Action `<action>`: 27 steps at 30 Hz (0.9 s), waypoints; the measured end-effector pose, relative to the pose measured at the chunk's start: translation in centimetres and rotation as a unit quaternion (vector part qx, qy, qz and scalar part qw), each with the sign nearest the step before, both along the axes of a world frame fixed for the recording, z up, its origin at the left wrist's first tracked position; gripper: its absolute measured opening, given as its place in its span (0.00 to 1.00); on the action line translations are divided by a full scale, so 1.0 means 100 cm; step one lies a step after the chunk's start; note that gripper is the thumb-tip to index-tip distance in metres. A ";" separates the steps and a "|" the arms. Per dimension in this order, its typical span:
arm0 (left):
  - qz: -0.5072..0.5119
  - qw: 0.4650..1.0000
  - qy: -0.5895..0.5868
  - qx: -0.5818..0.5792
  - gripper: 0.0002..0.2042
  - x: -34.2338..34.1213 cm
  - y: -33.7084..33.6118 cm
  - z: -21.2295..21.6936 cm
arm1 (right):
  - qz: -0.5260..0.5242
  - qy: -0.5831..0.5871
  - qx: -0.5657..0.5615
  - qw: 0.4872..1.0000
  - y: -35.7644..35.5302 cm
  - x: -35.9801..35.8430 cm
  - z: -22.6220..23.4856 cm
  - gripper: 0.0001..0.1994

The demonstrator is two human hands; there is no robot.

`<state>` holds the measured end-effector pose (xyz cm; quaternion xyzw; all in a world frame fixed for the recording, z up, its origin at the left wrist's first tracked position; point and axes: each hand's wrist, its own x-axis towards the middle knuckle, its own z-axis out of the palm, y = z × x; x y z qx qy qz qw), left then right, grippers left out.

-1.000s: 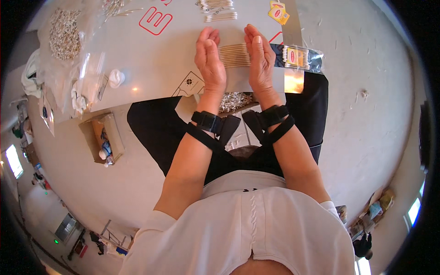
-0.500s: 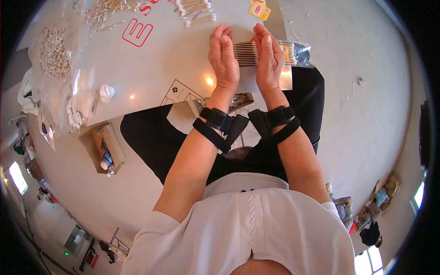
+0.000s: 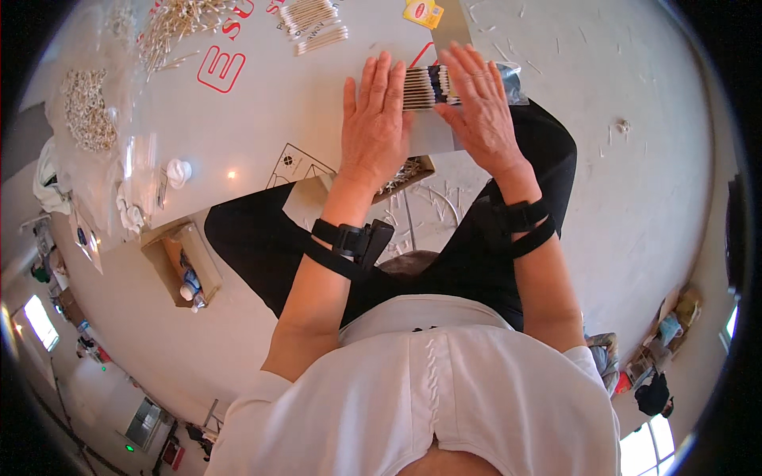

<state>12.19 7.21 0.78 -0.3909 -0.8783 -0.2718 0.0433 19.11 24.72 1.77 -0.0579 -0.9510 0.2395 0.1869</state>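
Palms down where they faced each other a half-second earlier, the left hand (image 3: 371, 131) and right hand (image 3: 486, 119) (fingers open, outstretched) flank a row of cotton swabs (image 3: 418, 89) on the table (image 3: 270, 111), yellow cards (image 3: 422, 13) lying beyond.

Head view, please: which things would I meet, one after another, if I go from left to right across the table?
Bagged cotton swabs, small white thing, left hand, row of cotton swabs, right hand.
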 end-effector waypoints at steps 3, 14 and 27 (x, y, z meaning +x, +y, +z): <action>0.013 0.999 -0.047 -0.022 0.33 -0.004 -0.005 -0.005 | 0.060 -0.051 0.033 0.996 0.006 -0.004 -0.003 0.36; 0.005 0.993 -0.011 -0.121 0.32 -0.007 0.000 -0.010 | 0.114 -0.063 0.008 0.991 0.017 -0.013 -0.011 0.37; 0.009 0.988 -0.018 -0.150 0.36 0.007 0.010 -0.007 | 0.006 -0.086 0.068 0.994 0.024 0.018 -0.029 0.44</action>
